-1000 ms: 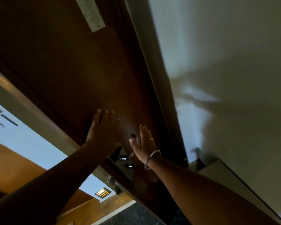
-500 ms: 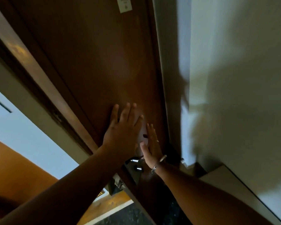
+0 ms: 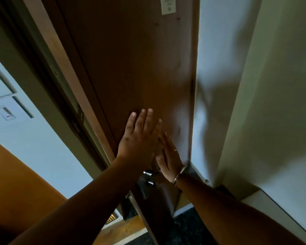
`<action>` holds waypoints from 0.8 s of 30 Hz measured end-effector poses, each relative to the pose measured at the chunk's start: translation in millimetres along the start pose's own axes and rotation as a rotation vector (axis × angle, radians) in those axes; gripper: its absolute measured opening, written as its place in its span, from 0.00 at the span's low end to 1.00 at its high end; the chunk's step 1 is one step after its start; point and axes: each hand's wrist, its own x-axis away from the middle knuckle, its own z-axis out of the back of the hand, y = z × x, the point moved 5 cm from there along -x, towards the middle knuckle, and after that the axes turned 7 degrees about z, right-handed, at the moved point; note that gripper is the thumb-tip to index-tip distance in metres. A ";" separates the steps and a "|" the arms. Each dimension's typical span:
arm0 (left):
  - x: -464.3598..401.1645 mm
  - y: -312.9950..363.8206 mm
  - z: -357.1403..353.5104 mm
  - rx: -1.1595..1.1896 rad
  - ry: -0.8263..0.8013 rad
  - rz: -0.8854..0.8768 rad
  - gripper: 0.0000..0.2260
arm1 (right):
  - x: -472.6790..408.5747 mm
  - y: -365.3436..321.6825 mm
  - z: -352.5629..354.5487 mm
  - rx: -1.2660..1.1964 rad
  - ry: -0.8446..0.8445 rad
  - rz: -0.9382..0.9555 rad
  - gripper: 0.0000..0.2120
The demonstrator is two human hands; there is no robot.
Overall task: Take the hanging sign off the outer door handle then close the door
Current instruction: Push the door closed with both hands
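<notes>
Dim entryway, pale wall (image 3: 272, 103) filling right of frame, brown wooden door (image 3: 140, 68) running from top centre down to bottom centre. Left hand (image 3: 140, 138) flat on door, fingers spread, gripping nothing. Right hand (image 3: 170, 156) just right of it, palm open against door, bracelet (image 3: 179, 175) on wrist. Metal door handle (image 3: 148, 177) just below both hands. Small white notice (image 3: 168, 5) at door's top. Hanging sign not visible.

Dark door (image 3: 131, 68) blocking ahead, narrow gap along its left edge, wall (image 3: 281, 103) hemming right
</notes>
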 end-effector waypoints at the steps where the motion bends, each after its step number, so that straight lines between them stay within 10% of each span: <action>1: -1.3 -10.8 -9.0 -0.003 0.002 0.012 0.43 | -5.2 -1.2 -10.7 0.015 -0.021 -0.003 0.35; 24: -67.4 -181.2 -198.6 0.071 0.112 0.510 0.41 | -226.2 11.0 -152.4 0.174 -0.170 0.400 0.30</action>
